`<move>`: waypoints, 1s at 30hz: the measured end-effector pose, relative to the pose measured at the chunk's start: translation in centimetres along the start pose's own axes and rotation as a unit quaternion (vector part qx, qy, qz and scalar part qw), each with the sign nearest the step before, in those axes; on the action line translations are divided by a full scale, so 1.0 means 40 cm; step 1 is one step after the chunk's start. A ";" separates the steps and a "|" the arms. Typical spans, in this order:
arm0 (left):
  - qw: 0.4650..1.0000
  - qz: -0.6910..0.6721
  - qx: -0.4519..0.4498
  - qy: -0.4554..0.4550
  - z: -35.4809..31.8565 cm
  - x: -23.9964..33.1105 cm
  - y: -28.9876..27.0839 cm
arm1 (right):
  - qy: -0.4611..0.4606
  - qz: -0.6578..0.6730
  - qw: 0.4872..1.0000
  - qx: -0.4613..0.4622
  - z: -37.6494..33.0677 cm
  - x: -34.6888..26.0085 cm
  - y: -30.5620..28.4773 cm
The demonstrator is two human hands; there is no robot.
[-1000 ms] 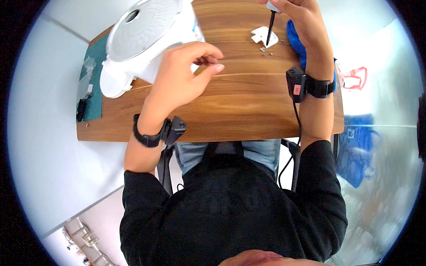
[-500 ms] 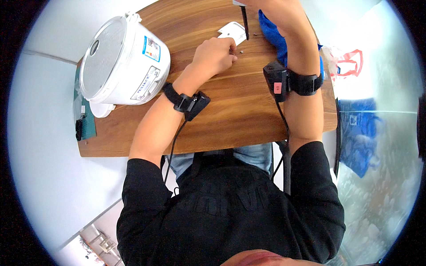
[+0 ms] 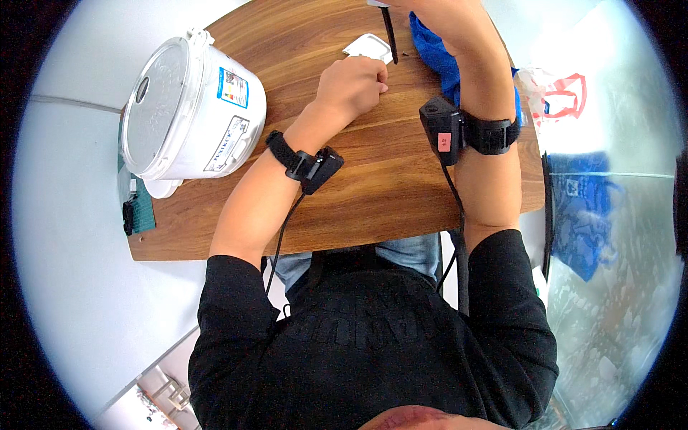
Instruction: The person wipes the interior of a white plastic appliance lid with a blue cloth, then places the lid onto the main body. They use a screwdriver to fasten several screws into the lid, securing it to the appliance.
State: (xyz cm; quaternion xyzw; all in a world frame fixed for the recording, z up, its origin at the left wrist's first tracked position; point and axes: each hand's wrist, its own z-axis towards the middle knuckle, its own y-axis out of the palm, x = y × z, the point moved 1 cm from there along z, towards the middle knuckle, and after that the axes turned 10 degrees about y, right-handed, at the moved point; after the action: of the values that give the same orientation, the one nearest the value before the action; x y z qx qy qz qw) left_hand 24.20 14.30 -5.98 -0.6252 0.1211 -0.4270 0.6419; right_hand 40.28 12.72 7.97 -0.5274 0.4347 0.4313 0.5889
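Right fingers (image 3: 405,4) around steep, tip-down screwdriver (image 3: 390,36)

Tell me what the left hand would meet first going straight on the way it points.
Probably the white plastic piece, just beyond the left hand, with the screwdriver appearing by its right end. Depth is unclear from this one view, so the hand might pass over the piece instead.

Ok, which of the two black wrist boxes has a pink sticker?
The box on the right wrist: it shows a pink sticker, while the box on the left wrist shows none.
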 end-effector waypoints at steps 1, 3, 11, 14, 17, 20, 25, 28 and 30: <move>1.000 -0.005 0.002 0.003 0.004 0.003 -0.004 | -0.012 0.002 1.000 0.003 0.002 0.002 -0.004; 0.999 -0.030 0.016 0.013 0.001 0.013 -0.028 | 0.000 0.008 1.000 0.000 0.000 0.000 -0.010; 0.930 -0.349 0.108 -0.043 -0.106 -0.001 -0.116 | -0.033 0.137 0.989 -0.037 -0.006 -0.006 0.023; 0.915 -0.373 0.146 -0.052 -0.121 0.018 -0.148 | -0.070 0.162 0.984 -0.038 -0.001 0.006 0.034; 0.920 -0.355 0.154 -0.059 -0.130 0.016 -0.158 | -0.086 0.173 0.980 -0.040 0.000 0.010 0.053; 0.951 -0.276 0.137 -0.042 -0.148 -0.001 -0.154 | -0.105 0.171 0.979 -0.030 -0.001 0.013 0.063; 0.937 -0.313 0.151 -0.042 -0.172 0.011 -0.164 | -0.092 0.181 0.979 -0.021 -0.002 0.015 0.068; 0.938 -0.307 0.156 -0.028 -0.178 0.011 -0.171 | -0.088 0.194 0.976 -0.035 0.001 0.019 0.076; 0.939 -0.301 0.163 -0.020 -0.180 0.013 -0.173 | -0.093 0.205 0.973 -0.044 0.000 0.019 0.083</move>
State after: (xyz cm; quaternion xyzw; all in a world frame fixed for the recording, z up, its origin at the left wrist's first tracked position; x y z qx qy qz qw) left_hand 16.80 9.93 -0.88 -0.5275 -0.1566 -0.6019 0.5788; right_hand 37.27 13.00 6.44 -0.4101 0.4575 0.6084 0.5024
